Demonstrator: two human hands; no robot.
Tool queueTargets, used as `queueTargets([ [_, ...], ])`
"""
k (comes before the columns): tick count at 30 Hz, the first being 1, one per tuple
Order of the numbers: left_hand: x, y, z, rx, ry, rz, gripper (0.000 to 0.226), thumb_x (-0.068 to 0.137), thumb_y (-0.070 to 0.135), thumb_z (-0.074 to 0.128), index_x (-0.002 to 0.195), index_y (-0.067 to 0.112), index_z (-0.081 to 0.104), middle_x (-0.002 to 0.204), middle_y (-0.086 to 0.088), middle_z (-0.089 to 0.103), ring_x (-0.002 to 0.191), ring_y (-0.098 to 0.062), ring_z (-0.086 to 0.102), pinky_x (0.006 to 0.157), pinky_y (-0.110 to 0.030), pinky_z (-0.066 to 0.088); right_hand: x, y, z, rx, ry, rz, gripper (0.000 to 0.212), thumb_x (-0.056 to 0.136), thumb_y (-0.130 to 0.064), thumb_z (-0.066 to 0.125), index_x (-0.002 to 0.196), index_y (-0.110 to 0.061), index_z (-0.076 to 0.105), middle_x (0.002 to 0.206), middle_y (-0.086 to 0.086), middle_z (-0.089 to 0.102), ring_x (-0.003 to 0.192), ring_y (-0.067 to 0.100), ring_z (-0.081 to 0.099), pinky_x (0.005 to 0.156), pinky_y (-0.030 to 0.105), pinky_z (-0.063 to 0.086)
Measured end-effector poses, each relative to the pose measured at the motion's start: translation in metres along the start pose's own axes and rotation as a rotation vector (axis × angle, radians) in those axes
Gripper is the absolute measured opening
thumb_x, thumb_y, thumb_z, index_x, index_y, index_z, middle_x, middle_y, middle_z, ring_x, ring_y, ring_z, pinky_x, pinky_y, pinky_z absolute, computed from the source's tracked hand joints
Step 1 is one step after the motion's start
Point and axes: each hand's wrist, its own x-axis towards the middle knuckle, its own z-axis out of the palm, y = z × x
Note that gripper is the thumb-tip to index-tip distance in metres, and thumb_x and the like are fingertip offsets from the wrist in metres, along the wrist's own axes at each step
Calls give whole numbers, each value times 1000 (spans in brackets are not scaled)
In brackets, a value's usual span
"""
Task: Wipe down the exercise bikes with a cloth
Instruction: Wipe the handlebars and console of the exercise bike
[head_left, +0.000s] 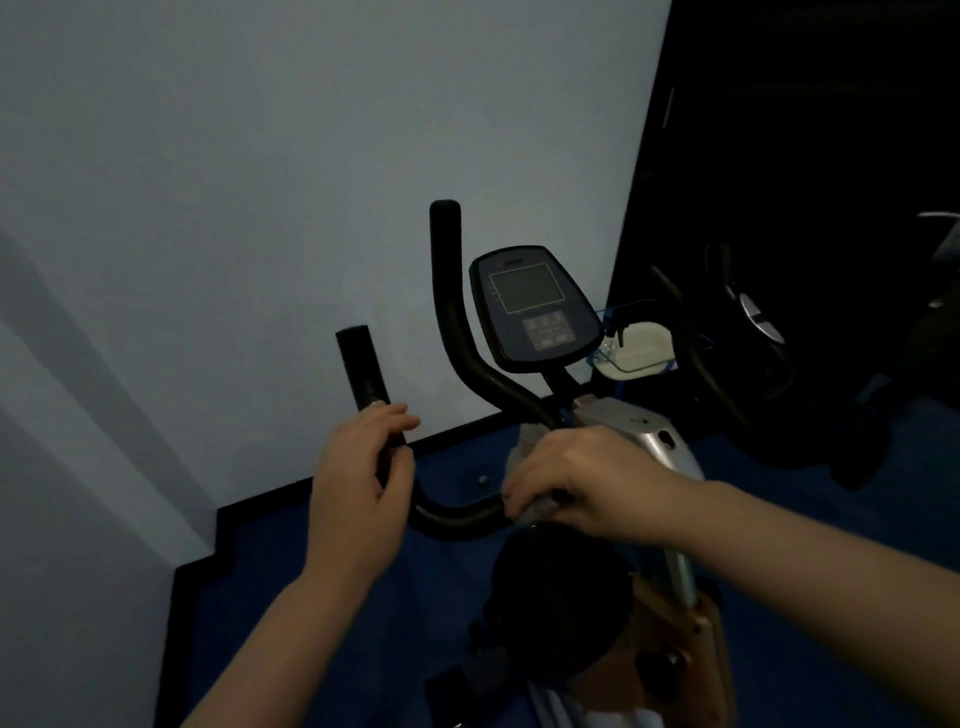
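Your right hand (576, 478) presses the cloth (535, 512) around the handlebar (457, 519) at its middle; your left hand (363, 467) grips the bar's left upright. The unwiped stretch runs leftward between them; the console (535, 306) sits beyond.

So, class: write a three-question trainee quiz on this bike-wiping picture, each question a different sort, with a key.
1. True or false: the left hand holds the cloth.
2. The right hand presses the cloth on: A) the console B) the handlebar C) the floor?
3. Fill in: the left hand grips the handlebar's ___ branch.

Key: 1 false; 2 B; 3 left.
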Motion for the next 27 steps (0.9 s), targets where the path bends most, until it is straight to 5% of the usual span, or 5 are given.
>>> queueTargets([
  [3, 10, -17, -13, 42, -144, 106, 28, 92, 17, 49, 117, 18, 63, 133, 7, 54, 135, -8, 38, 112, -34, 29, 8, -10, 5, 180, 24, 183, 42, 74, -28, 79, 113, -37, 67, 114, -16, 68, 106, 0, 58, 92, 20, 47],
  [9, 16, -42, -27, 16, -307, 246, 30, 94, 26, 48, 120, 21, 62, 141, 10, 48, 140, -3, 29, 114, -31, 24, 1, -34, 15, 81, 187, 497, 38, 72, -28, 81, 108, -35, 69, 116, -15, 65, 110, 4, 55, 95, 23, 43],
  [14, 18, -53, -28, -43, -361, 289, 36, 94, 34, 43, 124, 22, 59, 144, 11, 45, 142, -3, 25, 114, -35, 26, 27, -77, 36, 189, 129, 491, 38, 74, -29, 79, 110, -37, 66, 119, -15, 65, 110, -1, 56, 94, 17, 44],
  [22, 17, -55, -27, -141, -357, 301, 34, 93, 29, 47, 126, 25, 56, 145, 13, 42, 142, -4, 24, 113, -34, 25, 45, -104, 48, 201, 218, 705, 38, 81, -29, 72, 116, -37, 59, 109, -14, 68, 100, 4, 63, 85, 21, 49],
  [27, 22, -56, -38, -322, -276, 189, 33, 92, 27, 49, 123, 34, 56, 142, 21, 44, 133, -3, 41, 107, -13, 30, 38, -106, 48, 236, 187, 791, 47, 86, -31, 67, 131, -36, 52, 129, -14, 59, 114, 1, 54, 94, 13, 40],
])
